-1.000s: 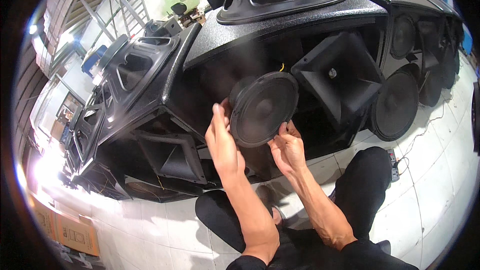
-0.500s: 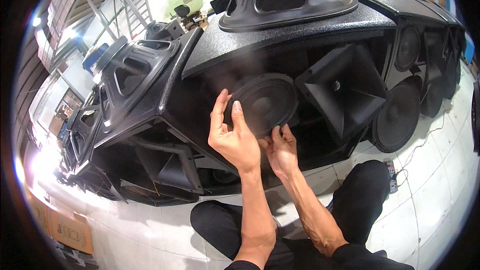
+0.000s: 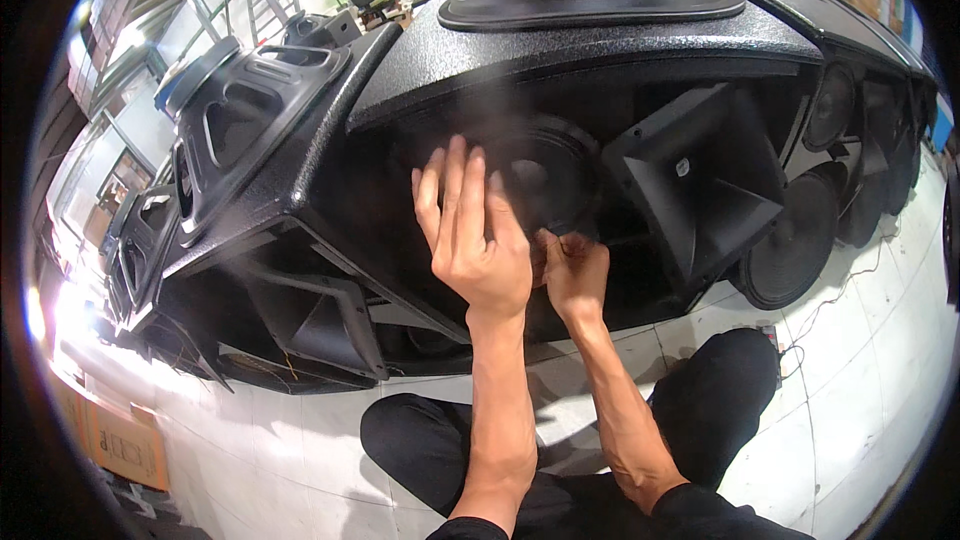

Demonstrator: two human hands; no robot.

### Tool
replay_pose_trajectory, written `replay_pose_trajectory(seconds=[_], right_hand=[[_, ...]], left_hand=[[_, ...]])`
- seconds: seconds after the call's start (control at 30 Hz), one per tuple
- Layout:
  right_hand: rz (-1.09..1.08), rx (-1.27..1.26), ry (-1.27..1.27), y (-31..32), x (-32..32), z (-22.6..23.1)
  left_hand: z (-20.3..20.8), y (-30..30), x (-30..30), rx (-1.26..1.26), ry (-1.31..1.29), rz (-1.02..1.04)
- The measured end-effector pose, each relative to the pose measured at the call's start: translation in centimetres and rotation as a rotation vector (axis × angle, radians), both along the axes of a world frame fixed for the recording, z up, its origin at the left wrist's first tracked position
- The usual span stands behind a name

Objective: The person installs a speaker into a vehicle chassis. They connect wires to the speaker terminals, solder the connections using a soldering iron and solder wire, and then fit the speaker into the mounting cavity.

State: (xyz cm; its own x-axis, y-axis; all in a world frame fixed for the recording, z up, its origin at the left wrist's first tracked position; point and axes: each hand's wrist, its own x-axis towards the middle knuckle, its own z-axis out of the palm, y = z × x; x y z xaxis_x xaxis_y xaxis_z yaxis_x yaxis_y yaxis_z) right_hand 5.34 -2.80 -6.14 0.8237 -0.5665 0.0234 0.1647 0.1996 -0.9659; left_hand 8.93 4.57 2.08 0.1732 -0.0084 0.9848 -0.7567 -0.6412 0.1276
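Note:
A round black speaker driver [image 3: 545, 185] sits in the front of a black speaker cabinet [image 3: 450, 90], its cone facing me. My left hand [image 3: 480, 235] is open, its long fingers stretched upward along the driver's left side. Whether all of its fingertips touch the rim is hard to make out. At the driver's lower edge, my right hand [image 3: 577, 275] is closed, thumb and fingers pinching at the rim. Just right of the driver is a square black horn [image 3: 690, 185] in the same cabinet, tilted like a diamond.
A black basket-shaped frame [image 3: 590, 0] stands on the cabinet, and another frame [image 3: 255, 130] on the cabinet at left. Further cabinets with large drivers [image 3: 790, 240] line the right. A power strip [image 3: 768, 345] lies on the tiled floor by my right knee; a cardboard box [image 3: 125, 445] is lower left.
My left hand has shifted up over the driver's left side, fingers straightening. The right hand has moved slightly up, still pinching at the lower rim. The driver appears set deeper in the cabinet.

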Motion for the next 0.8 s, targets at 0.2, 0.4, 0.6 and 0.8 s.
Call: replay_pose_trajectory(seconds=[0.2, 0.4, 0.6, 0.8], right_hand=[[-0.028, -0.16, -0.142, 0.1, -0.9, -2.0], [0.001, -0.078, -0.17, -0.7, -1.3, -2.4], [-0.109, -0.171, -0.089, 0.0, -3.0, -0.9], [-0.254, -0.248, -0.235, 0.3, -5.3, 0.4]], left_hand=[[-0.7, 0.2, -0.6, 0.116, 0.17, 0.025], [-0.9, 0.2, -1.3, 0.086, 0.23, -0.028], [-1.0, 1.6, -2.0, 0.018, 0.173, 0.003], [0.3, 1.9, -3.8, -0.186, 0.177, -0.094]])
